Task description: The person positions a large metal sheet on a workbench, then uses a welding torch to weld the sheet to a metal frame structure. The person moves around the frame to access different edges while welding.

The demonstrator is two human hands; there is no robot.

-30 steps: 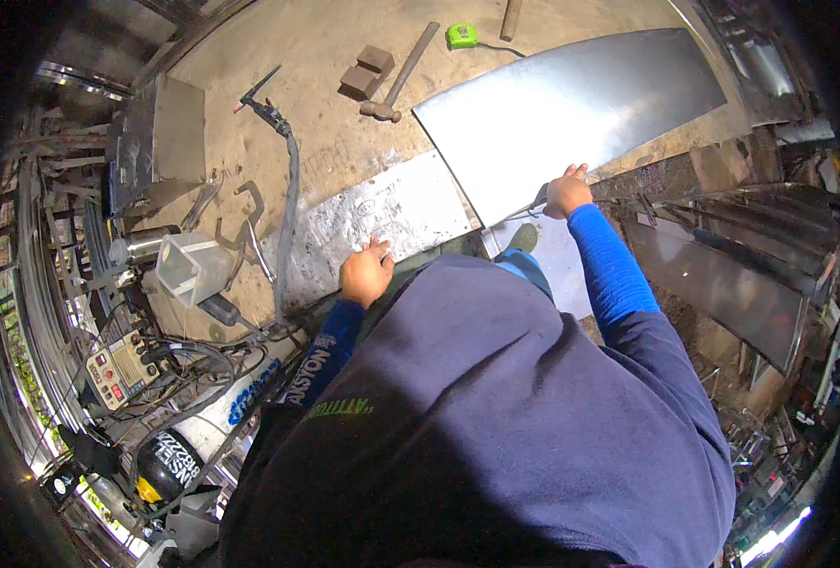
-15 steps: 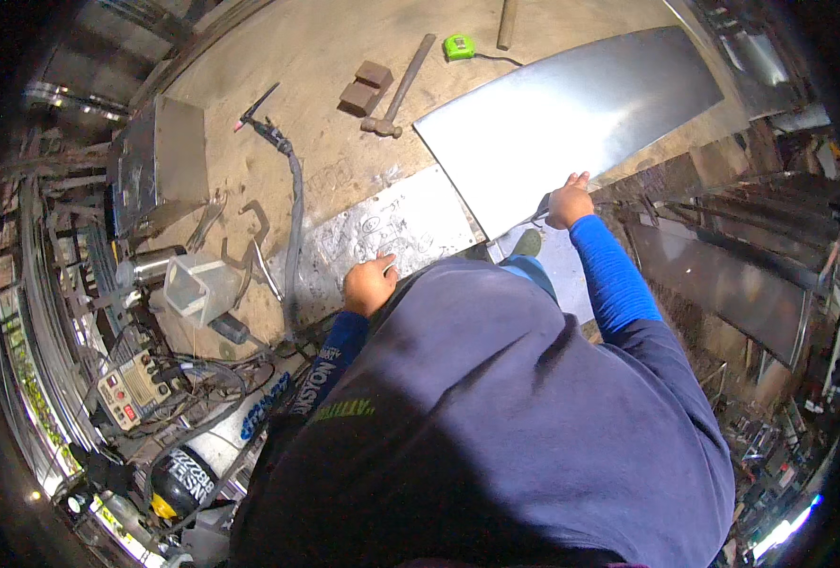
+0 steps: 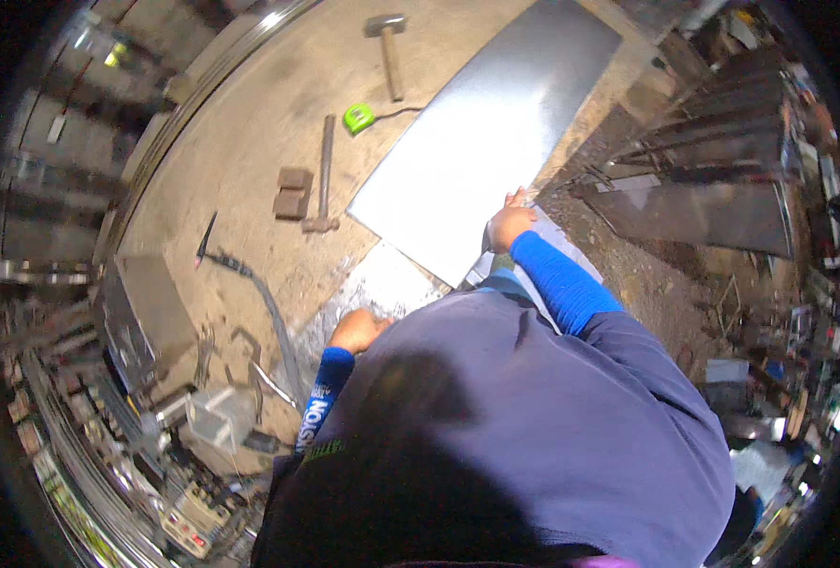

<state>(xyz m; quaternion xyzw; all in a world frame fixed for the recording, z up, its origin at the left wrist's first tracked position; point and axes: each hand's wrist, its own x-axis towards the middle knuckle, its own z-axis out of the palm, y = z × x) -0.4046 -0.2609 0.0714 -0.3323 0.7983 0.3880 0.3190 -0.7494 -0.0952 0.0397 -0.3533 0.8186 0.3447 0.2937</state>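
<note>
- Head view: the tan tabletop fills the upper middle; its broad bare stretch lies left of the hammers, and only a narrow strip shows along the right, before its edge.
- The silvery sheet-metal panel lies flat on it, its long axis slanting from near the person's waist up and to the right; the far end reaches the top of the view.
- The marked metal plate lies at the panel's near short end; whether they overlap, I cannot tell.
- The grey metal box stands at the left; its inside is hidden.
- The welding torch points up and left, its dark hose trailing toward the person.
- The ball-peen hammer lies head toward the person; the club hammer lies head away.
- The translucent plastic container sits lower left; its contents are too blurred to tell.
- The right hand is at the panel's right edge, fingers forward; the left hand is curled at the plate. I cannot tell whether either grips.
- Two brown blocks lie just left of the ball-peen hammer.
- The green tape measure lies between the hammers, its dark strap stretching toward the panel.
</note>
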